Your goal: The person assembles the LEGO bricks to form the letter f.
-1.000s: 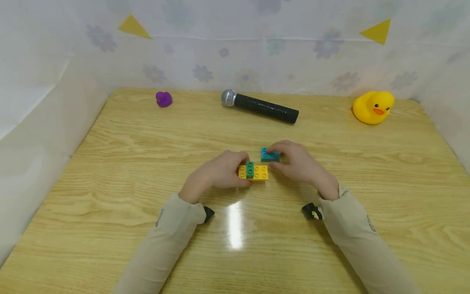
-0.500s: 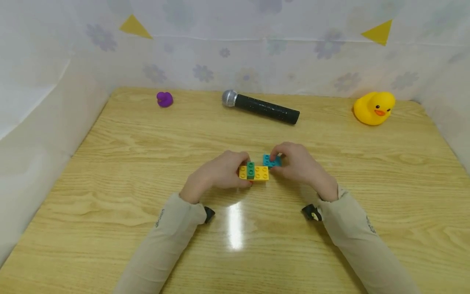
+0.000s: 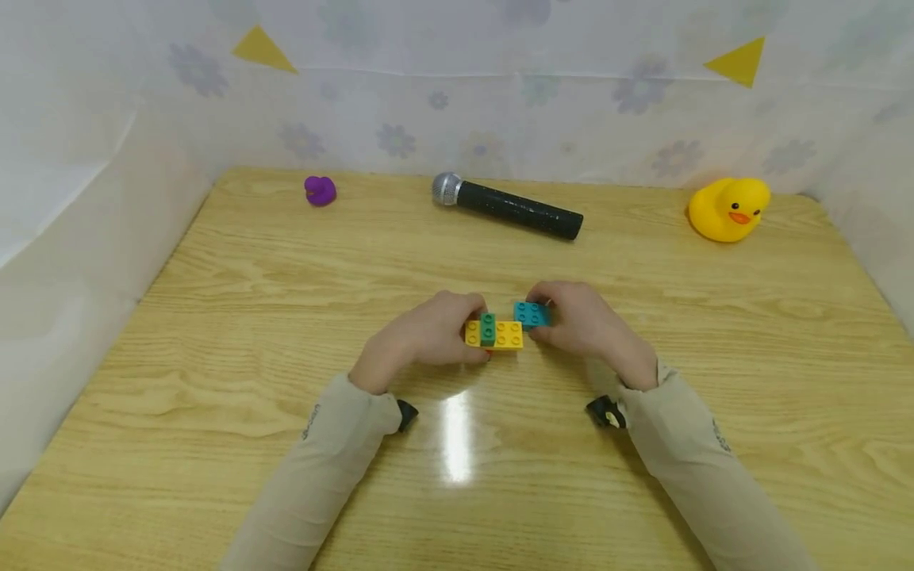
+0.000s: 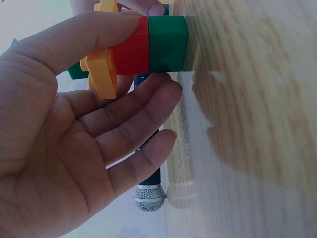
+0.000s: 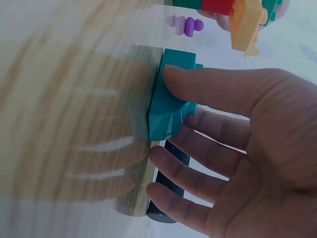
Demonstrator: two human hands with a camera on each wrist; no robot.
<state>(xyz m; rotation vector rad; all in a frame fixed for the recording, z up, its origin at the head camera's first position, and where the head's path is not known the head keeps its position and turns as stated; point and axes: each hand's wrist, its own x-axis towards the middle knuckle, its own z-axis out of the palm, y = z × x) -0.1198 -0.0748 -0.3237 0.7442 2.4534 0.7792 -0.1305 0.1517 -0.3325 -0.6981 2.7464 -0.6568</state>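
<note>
My left hand grips a small stack of toy building bricks between thumb and fingers. The stack has a green brick at the bottom, a red brick above it, then a wide yellow brick and a narrow green brick on top. Just right of the stack, my right hand pinches a teal brick, studs up. In the right wrist view the thumb presses the near side of the teal brick, whose underside curves at one end. The other right fingers are spread loosely.
Along the back of the wooden table lie a purple toy duck, a black microphone with a silver head, and a yellow rubber duck at the right. A flowered white curtain hangs behind.
The right hand has brought the teal brick slightly nearer to me, beside the stack, and its fingertip has moved off the studs to the back. The left hand stays in place.
</note>
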